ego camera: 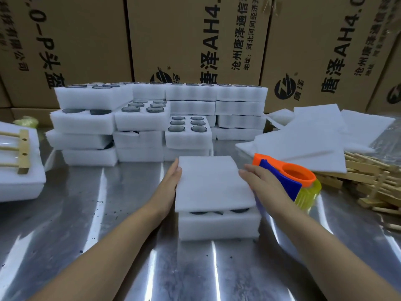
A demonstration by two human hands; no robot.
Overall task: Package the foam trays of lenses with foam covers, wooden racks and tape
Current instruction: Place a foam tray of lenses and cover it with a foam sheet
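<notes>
Gleaming steel table [91,213], cardboard boxes [195,35] behind, left hand [171,183] and right hand [258,181] flat-fingered, flanking foam cover [210,181]

The foam cover [213,181] hides nearly all of the foam tray [219,224] beneath it, so only dark slivers of three lenses [217,212] show at the front gap. The right hand [263,183] screens the tape dispenser's [288,181] near side. At the left edge, a wooden rack [21,152] is cut off, and the cartons' [195,40] tops run out of view.
</notes>
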